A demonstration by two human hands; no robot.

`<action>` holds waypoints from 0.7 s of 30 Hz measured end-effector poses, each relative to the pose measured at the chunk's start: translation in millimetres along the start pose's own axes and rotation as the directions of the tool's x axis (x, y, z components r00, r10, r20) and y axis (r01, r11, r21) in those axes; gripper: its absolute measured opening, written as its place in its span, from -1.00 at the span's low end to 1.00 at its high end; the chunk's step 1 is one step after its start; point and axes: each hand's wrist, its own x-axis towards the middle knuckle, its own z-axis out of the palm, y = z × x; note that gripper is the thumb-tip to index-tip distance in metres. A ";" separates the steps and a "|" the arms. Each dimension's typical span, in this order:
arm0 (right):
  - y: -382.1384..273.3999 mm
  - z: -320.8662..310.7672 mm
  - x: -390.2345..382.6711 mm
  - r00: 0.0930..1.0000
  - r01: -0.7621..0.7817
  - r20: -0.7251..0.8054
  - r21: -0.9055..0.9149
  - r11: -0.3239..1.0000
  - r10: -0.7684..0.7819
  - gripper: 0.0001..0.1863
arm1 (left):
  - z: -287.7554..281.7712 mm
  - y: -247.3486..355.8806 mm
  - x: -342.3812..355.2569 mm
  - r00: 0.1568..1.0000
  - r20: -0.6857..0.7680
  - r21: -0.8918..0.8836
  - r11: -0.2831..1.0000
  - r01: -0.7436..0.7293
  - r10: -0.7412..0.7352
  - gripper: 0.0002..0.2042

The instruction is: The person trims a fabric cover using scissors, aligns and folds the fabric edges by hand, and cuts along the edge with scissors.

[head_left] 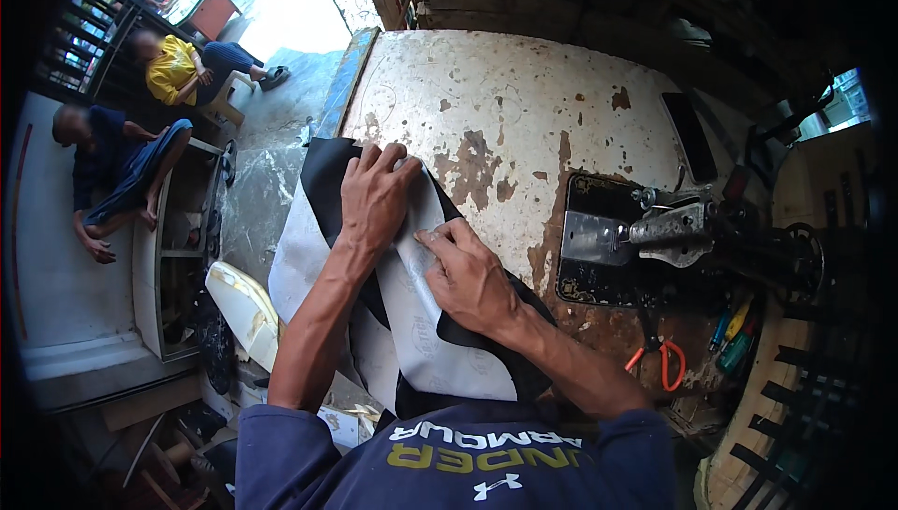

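Both hands lie on the same piece of material, and neither grip is closed around it. Our left hand (374, 194) is flat with the fingers spread, and it presses the black sheet (323, 173) down near the far left part of the desk (505, 89). Our right hand (468, 276) has its fingers pressed together on the pale lining side (440, 351) of the sheet. The fingertips seem to pinch or crease a fold there, but we cannot tell if something thin is held under them.

The sheet covers the near left corner of the desk, and 1 part of it hangs over the left edge. The desk surface is white, worn and full of rusty patches. To the right, well apart from our hands, stands an old black sewing machine (673, 229). Scissors with orange handles (662, 360) lie near its base. Far on the left, 2 people sit on the floor and on a stool.

We judge that the hanging part can pull the sheet off the edge if the left hand lifts. The fold can also go crooked, because the right hand holds it only at 1 place. The rough patches may catch the lining.
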 end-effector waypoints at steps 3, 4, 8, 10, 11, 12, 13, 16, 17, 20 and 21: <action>1.3 -0.2 -1.0 1.000 0.012 -0.019 -0.024 1.000 -0.012 -0.54 | -2.5 3.3 1.6 0.991 0.130 0.026 1.000 -0.017 0.013 -0.74; 2.8 -2.1 -0.4 1.000 -0.003 -0.007 -0.029 1.000 0.003 -0.56 | -4.9 4.6 1.3 0.992 0.129 0.024 1.000 -0.019 0.016 -0.74; 2.5 -14.0 7.0 0.992 -0.074 -0.129 -0.439 0.896 0.019 -0.70 | -19.2 13.2 -6.5 0.938 0.332 -0.117 0.982 0.146 -0.100 -0.69; 8.9 -12.9 5.4 0.986 -0.126 -0.164 -0.570 0.812 0.037 -0.71 | -11.1 16.3 -19.0 0.949 0.306 -0.128 0.985 0.118 -0.074 -0.65; 2.4 -12.0 6.7 0.979 -0.198 -0.136 -0.514 0.835 0.149 -0.68 | -3.6 15.2 -24.5 0.955 0.276 -0.148 0.976 0.158 -0.112 -0.62; -4.0 -11.0 9.8 0.960 -0.279 -0.109 -0.461 0.842 0.258 -0.66 | 2.4 13.7 -28.9 0.958 0.250 -0.174 0.967 0.188 -0.141 -0.60; -8.2 -10.1 14.2 0.929 -0.362 -0.079 -0.406 0.839 0.363 -0.64 | 5.7 10.8 -32.5 0.945 0.282 -0.195 0.955 0.223 -0.163 -0.55; -0.5 -2.0 17.4 0.910 -0.408 -0.095 -0.386 0.828 0.404 -0.63 | 17.1 4.0 -39.8 0.966 0.207 -0.233 0.951 0.205 -0.158 -0.54; 4.7 -1.2 15.5 0.905 -0.417 -0.076 -0.353 0.837 0.419 -0.65 | 14.9 4.6 -39.8 0.968 0.201 -0.255 0.946 0.200 -0.150 -0.54; 9.9 -8.0 -2.0 0.915 -0.403 -0.178 -0.394 0.826 0.362 -0.70 | 20.2 17.4 -31.8 0.973 0.199 -0.272 0.947 0.172 -0.119 -0.54; 7.9 -10.7 -6.7 0.927 -0.373 -0.225 -0.468 0.801 0.300 -0.71 | 21.6 23.3 -30.7 0.973 0.209 -0.283 0.946 0.157 -0.099 -0.54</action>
